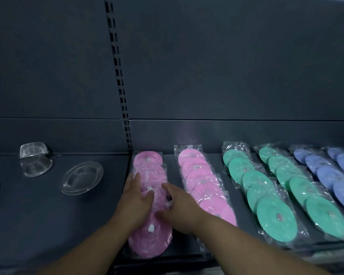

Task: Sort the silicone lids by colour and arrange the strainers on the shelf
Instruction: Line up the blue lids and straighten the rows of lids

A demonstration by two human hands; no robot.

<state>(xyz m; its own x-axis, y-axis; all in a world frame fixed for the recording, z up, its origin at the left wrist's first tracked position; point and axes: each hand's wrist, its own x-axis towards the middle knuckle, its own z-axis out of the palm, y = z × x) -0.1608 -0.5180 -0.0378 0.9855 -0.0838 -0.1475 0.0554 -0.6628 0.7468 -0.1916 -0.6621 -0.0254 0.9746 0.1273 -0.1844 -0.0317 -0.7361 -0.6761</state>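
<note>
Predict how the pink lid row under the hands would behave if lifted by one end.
The pink lid row would probably sag: separate overlapping discs in thin clear wrap. That glossy wrap looks slippery, so discs might slide apart. Thin discs: likely light.

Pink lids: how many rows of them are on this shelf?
2. The left row lies under the left hand and right hand; the right row lies beside it, next to the green lids. None looks hidden.
</note>
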